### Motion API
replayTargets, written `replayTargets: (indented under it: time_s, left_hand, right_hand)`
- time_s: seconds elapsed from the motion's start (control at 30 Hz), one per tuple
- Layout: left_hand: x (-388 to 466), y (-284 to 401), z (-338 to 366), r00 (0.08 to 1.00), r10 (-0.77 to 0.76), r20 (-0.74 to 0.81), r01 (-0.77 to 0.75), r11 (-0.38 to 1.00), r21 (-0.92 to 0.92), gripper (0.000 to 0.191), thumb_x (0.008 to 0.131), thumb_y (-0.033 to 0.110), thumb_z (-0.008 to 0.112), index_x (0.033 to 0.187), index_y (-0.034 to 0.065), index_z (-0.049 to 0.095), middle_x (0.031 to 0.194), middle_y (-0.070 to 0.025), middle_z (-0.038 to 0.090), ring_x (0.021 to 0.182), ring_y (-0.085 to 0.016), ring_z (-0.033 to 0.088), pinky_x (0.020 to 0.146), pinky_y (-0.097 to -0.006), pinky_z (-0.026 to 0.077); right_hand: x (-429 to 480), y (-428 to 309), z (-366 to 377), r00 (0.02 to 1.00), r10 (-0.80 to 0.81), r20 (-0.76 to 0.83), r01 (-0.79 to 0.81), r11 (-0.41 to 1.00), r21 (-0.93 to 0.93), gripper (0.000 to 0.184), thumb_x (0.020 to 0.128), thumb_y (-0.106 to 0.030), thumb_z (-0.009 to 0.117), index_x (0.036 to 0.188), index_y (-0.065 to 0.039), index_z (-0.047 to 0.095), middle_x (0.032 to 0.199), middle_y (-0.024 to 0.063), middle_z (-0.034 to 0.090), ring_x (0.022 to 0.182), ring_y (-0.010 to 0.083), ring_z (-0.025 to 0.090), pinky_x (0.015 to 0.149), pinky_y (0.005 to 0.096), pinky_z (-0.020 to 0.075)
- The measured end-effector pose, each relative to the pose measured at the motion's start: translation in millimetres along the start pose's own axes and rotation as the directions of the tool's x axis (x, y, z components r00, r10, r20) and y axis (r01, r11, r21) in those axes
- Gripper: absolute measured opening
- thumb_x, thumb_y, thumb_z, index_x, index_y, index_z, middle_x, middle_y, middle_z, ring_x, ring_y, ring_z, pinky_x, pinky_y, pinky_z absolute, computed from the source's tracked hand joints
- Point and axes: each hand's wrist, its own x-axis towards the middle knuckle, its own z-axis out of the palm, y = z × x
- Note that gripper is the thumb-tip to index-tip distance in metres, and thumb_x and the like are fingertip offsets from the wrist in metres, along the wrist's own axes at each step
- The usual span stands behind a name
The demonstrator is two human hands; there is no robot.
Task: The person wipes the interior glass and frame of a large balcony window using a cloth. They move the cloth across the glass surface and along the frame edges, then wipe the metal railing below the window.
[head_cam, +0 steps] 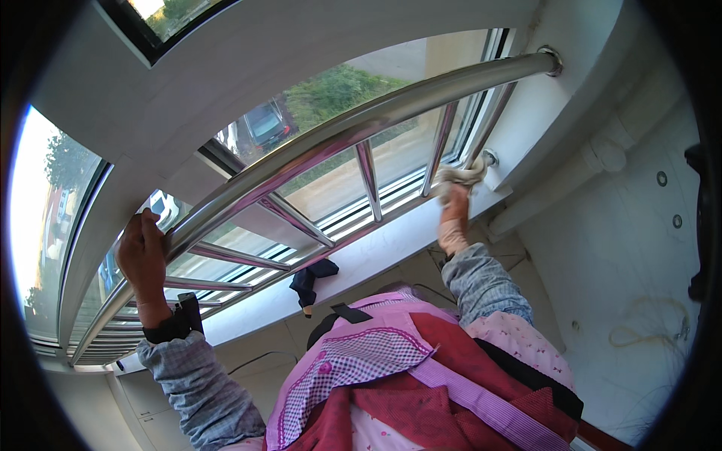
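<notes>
My right hand [454, 217] holds a bunched, pale cloth [459, 176] at the lower right end of a shiny metal window railing [369, 180]. The cloth lies against the lower part of an end post, close to its round wall fitting; its edges are blurred. At the left, my left hand [141, 251] is closed over the railing's thick top rail [333, 135]. Several thinner upright bars join this rail to a lower one. Beneath the railing runs a white window sill [389, 239].
A black, crumpled item [309, 282] lies on the sill's front edge. Window panes [338, 194] stand behind the bars, with a parked car [265, 125] and greenery outside. White pipes [586, 163] run along the right wall. Drawers [146, 414] are low at the left.
</notes>
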Motion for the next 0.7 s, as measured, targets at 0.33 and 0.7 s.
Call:
replayTargets:
  time_s: [0.33,0.7]
  left_hand:
    - [3.3,-3.3,-1.1,0.998,0.054,0.036,-0.053,0.998,-0.024,0.034,0.107,0.025,0.053,0.090,0.0050,0.073,0.064,-0.0059,0.065,0.056,-0.017,0.063,0.058,-0.0347,0.046]
    - [2.5,-13.6,-2.3,0.999,0.016,0.049,-0.017,0.999,0.027,0.033,0.107,0.026,0.054,0.091,0.0045,0.074,0.066,-0.0055,0.067,0.059,-0.016,0.064,0.060,-0.0338,0.047]
  right_hand:
    - [44.0,64.3,-18.6,0.992,-0.078,0.095,0.085,0.994,-0.069,0.042,0.086,-0.006,0.073,0.126,-0.008,0.059,0.122,0.0147,0.064,0.112,0.0334,0.062,0.096,0.0426,0.0502]
    - [132.3,124.7,-29.3,0.844,0.476,0.249,-0.456,0.390,0.800,0.029,0.101,-0.031,0.065,0.125,-0.015,0.062,0.121,0.0016,0.066,0.110,0.0229,0.065,0.092,0.0399,0.0561]
